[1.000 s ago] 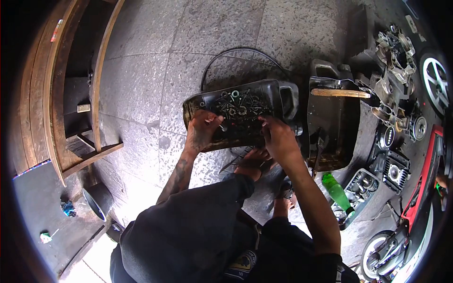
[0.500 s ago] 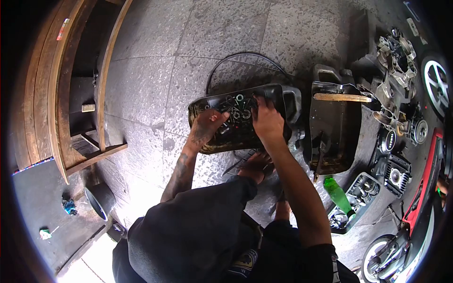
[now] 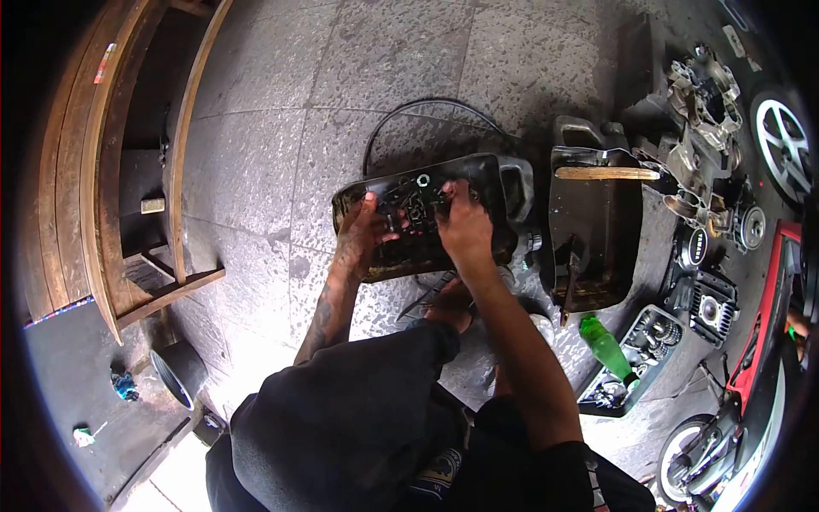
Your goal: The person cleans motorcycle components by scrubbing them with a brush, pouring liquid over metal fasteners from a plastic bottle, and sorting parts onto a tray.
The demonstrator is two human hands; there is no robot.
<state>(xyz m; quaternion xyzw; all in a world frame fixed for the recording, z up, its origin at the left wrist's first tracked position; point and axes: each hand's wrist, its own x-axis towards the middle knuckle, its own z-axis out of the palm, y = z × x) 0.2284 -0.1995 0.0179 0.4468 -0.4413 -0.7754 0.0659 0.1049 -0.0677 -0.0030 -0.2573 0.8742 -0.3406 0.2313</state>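
Observation:
On the floor before me lies a black cut-open plastic jerrycan [image 3: 490, 175], its hollow holding several loose bolts, nuts and small metal parts [image 3: 416, 209]. My left hand [image 3: 358, 230] is inside its left part, thumb raised and fingers spread among the bolts. On the right side of the hollow, my right hand [image 3: 465, 226] has its fingers bent together over the small parts; what they pinch, if anything, is too dark to make out. A pale ring-shaped nut [image 3: 423, 181] lies between the hands, near the far wall.
A second cut-open container [image 3: 593, 239] with dark liquid and a wooden stick [image 3: 607, 173] stands to the right. Beyond it are a green bottle [image 3: 606, 346], a tray of metal parts [image 3: 653, 341], engine parts [image 3: 704, 102] and a motorcycle [image 3: 759, 384]. A wooden bench [image 3: 102, 171] stands left.
My left hand has turned, its thumb now pointing up and its fingers lower among the bolts. The right hand stays over the parts with its fingers bent. The whole view has shifted slightly.

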